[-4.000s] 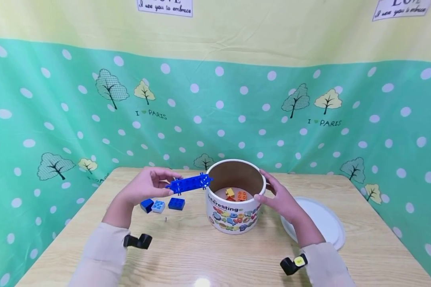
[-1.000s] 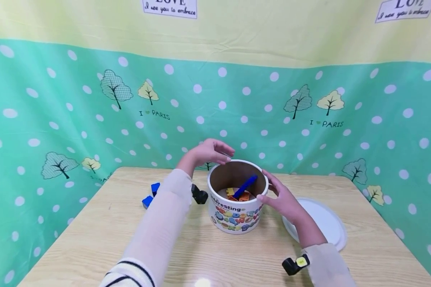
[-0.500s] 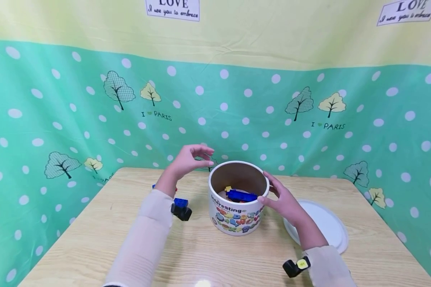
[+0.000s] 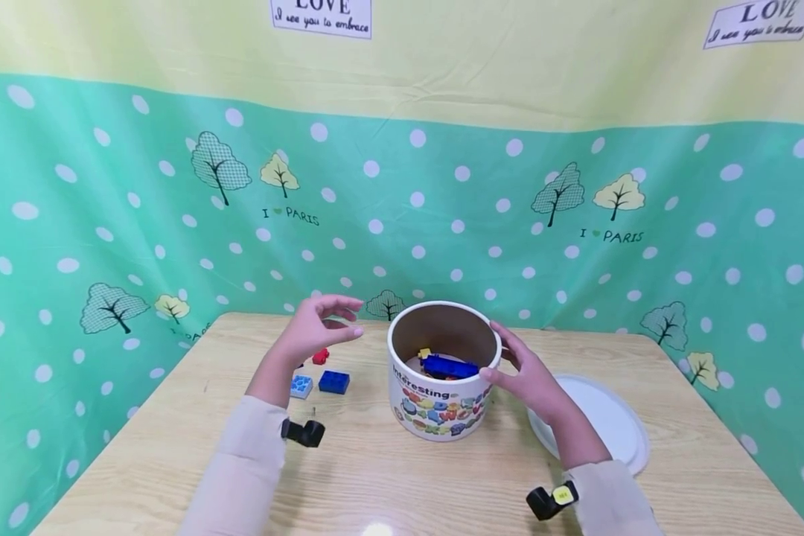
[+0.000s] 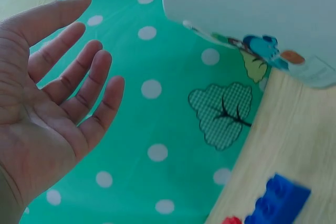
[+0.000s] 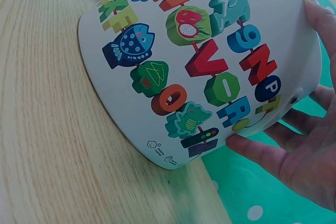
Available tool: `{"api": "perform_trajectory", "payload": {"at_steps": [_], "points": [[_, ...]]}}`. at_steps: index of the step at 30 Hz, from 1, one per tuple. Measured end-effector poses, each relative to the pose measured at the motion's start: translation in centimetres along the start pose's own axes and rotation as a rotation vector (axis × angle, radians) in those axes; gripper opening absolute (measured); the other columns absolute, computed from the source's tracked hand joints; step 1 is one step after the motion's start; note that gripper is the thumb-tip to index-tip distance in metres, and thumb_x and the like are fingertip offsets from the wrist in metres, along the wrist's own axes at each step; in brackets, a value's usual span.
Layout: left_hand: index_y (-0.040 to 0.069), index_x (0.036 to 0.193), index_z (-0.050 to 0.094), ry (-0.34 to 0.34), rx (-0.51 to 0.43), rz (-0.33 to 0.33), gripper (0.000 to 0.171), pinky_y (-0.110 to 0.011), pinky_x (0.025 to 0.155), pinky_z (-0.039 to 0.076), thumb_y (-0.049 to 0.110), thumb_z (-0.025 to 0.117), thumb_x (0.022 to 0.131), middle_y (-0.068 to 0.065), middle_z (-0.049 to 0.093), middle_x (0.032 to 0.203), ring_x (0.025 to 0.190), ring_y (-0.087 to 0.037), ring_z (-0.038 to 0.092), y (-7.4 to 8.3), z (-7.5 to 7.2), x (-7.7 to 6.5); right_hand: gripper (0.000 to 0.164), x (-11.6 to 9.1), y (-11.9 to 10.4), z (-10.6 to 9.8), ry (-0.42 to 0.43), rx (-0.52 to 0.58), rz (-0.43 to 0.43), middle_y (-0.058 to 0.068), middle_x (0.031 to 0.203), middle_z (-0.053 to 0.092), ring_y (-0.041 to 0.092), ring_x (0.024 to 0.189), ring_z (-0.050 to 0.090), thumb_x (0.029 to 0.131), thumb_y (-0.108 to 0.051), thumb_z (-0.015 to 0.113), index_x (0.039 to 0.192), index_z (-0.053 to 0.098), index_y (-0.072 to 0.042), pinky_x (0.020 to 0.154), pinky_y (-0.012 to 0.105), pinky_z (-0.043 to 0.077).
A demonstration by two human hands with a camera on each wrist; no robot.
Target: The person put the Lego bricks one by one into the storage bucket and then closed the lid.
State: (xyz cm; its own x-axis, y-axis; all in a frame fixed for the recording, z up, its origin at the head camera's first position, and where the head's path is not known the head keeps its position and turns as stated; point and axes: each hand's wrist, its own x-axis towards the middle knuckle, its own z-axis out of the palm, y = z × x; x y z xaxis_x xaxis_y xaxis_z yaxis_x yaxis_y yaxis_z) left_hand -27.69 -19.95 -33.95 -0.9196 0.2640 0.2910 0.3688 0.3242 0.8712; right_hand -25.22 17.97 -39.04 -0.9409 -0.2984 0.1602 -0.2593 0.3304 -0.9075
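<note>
My left hand (image 4: 311,327) holds nothing, its fingers loosely bent and spread above the bricks left of the bucket. Below it lie a dark blue brick (image 4: 333,382), a light blue brick (image 4: 301,385) with white sides and a small red piece (image 4: 320,356); my forearm hides part of this group. My right hand (image 4: 525,376) grips the right side of the white printed bucket (image 4: 435,409), thumb at the near rim and fingers farther round. Inside the bucket, a long blue studded piece (image 4: 449,366) lies over other bricks, with a yellow brick (image 4: 425,353) showing beside it.
A round white lid (image 4: 606,417) lies on the wooden table (image 4: 402,484) to the right, partly under my right forearm. A tiny upright bit (image 4: 313,412) stands near the bricks. Behind the table hangs a green and yellow patterned curtain (image 4: 402,201).
My left hand has carried the long blue piece to the bucket, let it drop inside, and moved back left over the bricks. The piece now lies flat. My right hand stays on the bucket.
</note>
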Motion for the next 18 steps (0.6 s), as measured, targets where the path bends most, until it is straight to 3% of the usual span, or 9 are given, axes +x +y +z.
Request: {"api": "perform_trajectory", "payload": {"at_steps": [10,15,18], "points": [[0.002,0.124,0.062,0.053,-0.029,-0.039,0.046,-0.033,0.081,0.057,0.015,0.079,0.083,-0.017,0.06,0.117,0.104,-0.037,0.061,-2.9,-2.3,-4.1,0.085,0.0,0.2,0.1,0.004,-0.002,0.001,0.016,0.157,0.026,0.042,0.14,0.027,0.088,-0.032,0.073,0.156,0.022,-0.023,0.1,0.061,0.04],[0.001,0.123,0.062,0.112,0.008,-0.027,0.044,-0.025,0.085,0.053,0.013,0.078,0.084,-0.013,0.062,0.118,0.103,-0.025,0.06,-4.3,-3.4,-5.8,0.086,0.1,0.3,0.1,0.011,-0.011,-0.012,0.016,0.157,0.026,0.042,0.14,0.028,0.087,-0.036,0.074,0.156,0.023,-0.024,0.099,0.061,0.041],[0.0,0.123,0.062,0.136,0.019,-0.034,0.044,-0.021,0.085,0.052,0.013,0.078,0.084,-0.013,0.062,0.117,0.102,-0.024,0.06,-4.9,-3.9,-6.7,0.086,0.0,0.3,0.0,0.006,-0.008,-0.014,0.017,0.157,0.026,0.043,0.14,0.027,0.087,-0.035,0.074,0.156,0.023,-0.023,0.099,0.061,0.041]]}}
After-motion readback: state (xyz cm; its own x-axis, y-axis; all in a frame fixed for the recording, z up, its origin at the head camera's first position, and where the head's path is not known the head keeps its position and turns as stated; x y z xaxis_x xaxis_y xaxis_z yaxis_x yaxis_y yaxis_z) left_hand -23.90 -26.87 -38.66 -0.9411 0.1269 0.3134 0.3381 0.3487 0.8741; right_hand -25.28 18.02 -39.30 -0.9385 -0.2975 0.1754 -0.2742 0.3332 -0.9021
